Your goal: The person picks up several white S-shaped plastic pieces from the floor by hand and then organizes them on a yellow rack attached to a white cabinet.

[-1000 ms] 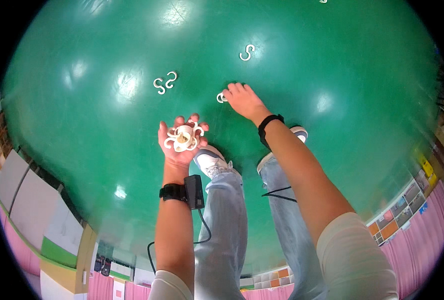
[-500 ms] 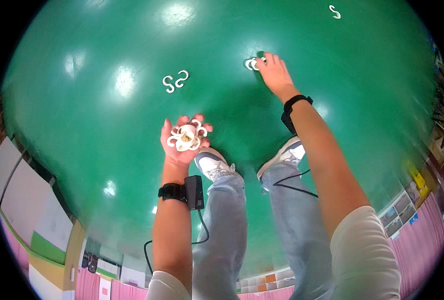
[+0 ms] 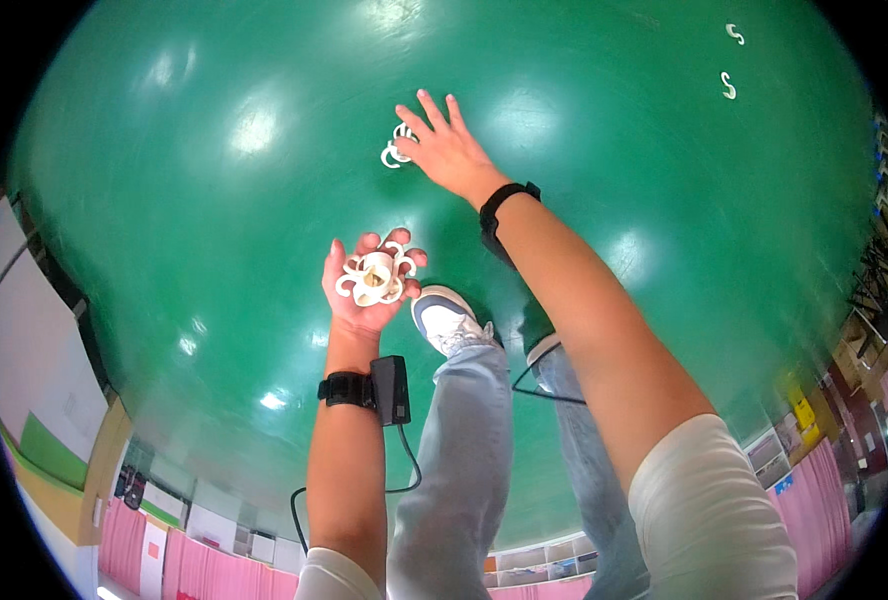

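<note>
My left hand (image 3: 361, 315) is palm up, its fingers curled around several white S-shaped hooks (image 3: 375, 279) bunched in the palm. Ahead of it, my right hand (image 3: 452, 155) reaches down and leftward with its fingers spread. Its thumb and forefinger are around a couple of white S-hooks (image 3: 391, 157) on the green floor, and the thumb overlaps them. Whatever lies beneath the right palm is hidden. Far to the right, one S-hook (image 3: 728, 86) lies on the floor, with another S-hook (image 3: 735, 34) just beyond it.
Glossy green floor (image 3: 264, 220) with light reflections spreads all around. My left shoe (image 3: 449, 318) stands close to my left hand. A black cable (image 3: 419, 480) hangs from the band on my left wrist. Pink curtains (image 3: 219, 567) and low shelves (image 3: 539, 566) line the rim.
My right hand has moved left, from one cluster of hooks to the pair ahead of my left hand. The view has shifted, and a second hook now shows far right. My left hand keeps its hooks.
</note>
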Demonstrator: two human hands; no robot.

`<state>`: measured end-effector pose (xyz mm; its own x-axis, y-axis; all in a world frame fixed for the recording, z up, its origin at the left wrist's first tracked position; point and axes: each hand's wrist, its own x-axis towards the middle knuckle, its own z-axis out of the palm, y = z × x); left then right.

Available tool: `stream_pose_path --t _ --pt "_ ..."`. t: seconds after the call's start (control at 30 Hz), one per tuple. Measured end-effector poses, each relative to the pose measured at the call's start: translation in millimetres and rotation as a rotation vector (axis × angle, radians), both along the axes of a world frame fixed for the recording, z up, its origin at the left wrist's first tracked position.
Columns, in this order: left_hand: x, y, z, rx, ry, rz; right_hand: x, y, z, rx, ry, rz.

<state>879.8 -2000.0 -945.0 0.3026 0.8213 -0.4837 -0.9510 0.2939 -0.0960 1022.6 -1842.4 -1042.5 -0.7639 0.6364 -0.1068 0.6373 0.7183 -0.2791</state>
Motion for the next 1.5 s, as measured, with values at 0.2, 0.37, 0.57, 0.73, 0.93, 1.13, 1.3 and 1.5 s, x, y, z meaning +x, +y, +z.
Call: stream_pose_path --t 0.2,0.37,0.57,0.73,0.93,1.13,1.3,1.5 --pt "1 -4 2 0.029 0.021 0.059 24 4 -20 -0.105 -0.083 0.123" --pt "7 0 -3 0.02 0.016 0.088 32 29 -33 0.15 0.139 0.195" --pt "4 -5 9 -0.021 -0.013 0.117 52 40 10 -0.057 0.21 0.057" --pt "4 18 42 -0.101 -0.02 0.09 74 26 90 -0.199 0.356 -0.355" --pt "17 66 143 -0.121 -0.124 0.106 63 19 294 -0.317 0.696 -0.353" --pt "61 155 259 -0.047 -0.129 0.109 64 61 405 -0.088 0.537 -0.026" --pt "77 227 312 0.104 -0.136 0.151 76 127 479 -0.092 0.61 -0.151" --pt "141 319 323 0.1 -0.06 0.118 121 204 479 -0.039 0.797 -0.419"
